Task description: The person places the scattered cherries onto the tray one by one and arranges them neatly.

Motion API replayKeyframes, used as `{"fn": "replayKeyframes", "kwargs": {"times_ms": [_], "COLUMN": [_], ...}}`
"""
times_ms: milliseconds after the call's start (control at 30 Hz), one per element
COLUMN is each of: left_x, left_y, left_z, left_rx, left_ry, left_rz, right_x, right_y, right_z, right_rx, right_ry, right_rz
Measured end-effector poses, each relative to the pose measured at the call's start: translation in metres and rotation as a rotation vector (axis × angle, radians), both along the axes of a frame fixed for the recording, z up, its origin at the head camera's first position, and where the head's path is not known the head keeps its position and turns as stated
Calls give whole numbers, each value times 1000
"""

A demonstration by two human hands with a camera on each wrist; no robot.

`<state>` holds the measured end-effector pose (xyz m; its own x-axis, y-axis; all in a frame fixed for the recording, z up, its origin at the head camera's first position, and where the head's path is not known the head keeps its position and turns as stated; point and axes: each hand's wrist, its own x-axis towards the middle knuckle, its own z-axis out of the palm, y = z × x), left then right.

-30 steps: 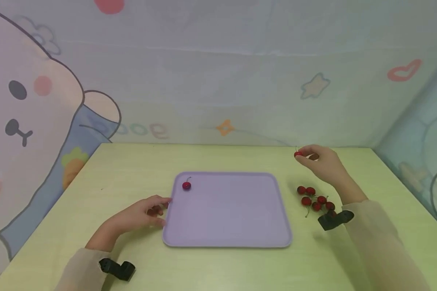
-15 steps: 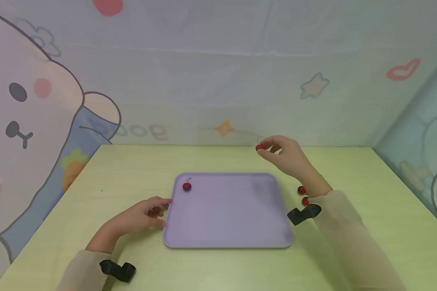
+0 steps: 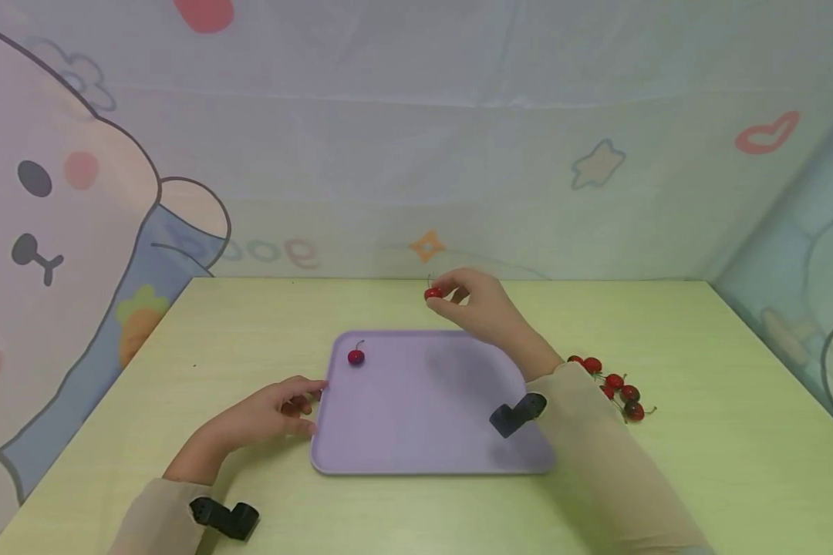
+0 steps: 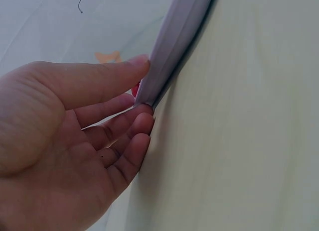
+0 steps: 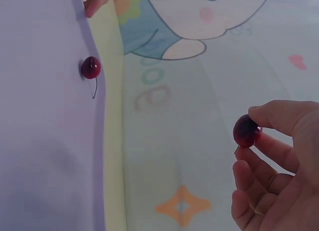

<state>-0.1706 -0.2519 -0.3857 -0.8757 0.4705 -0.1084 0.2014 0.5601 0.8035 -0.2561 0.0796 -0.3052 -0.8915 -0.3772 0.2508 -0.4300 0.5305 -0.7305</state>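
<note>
A red cherry (image 3: pixel 433 294) with a thin stem is pinched between the thumb and fingers of my right hand (image 3: pixel 482 307). It hangs above the far edge of the lilac tray (image 3: pixel 409 424). The right wrist view shows the same cherry (image 5: pixel 246 132) held at the fingertips. Another cherry (image 3: pixel 356 357) lies in the tray's far left corner, stem up. My left hand (image 3: pixel 267 410) rests at the tray's left edge. In the left wrist view its thumb and fingertips touch the tray's side (image 4: pixel 174 47), the fingers loosely bent.
Several cherries (image 3: pixel 615 381) lie in a cluster on the table (image 3: pixel 722 370) right of the tray, partly hidden behind the right sleeve (image 3: pixel 597 439). A printed cloth backdrop (image 3: pixel 361 154) stands behind the table's far edge.
My right hand has carried the cherry leftward from above the cluster to over the tray's far edge. My left hand and the cherry on the tray have stayed in place.
</note>
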Motion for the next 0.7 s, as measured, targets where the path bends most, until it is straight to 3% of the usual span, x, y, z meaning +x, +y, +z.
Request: {"fn": "replayKeyframes", "kwargs": {"times_ms": [700], "left_x": [-1], "left_y": [0], "left_z": [0], "left_rx": [-9], "left_ry": [2], "left_rz": [-5], "right_x": [-8], "right_y": [-64], "right_z": [-52], "right_rx": [53], "right_ry": [-131], "right_rz": [77]}}
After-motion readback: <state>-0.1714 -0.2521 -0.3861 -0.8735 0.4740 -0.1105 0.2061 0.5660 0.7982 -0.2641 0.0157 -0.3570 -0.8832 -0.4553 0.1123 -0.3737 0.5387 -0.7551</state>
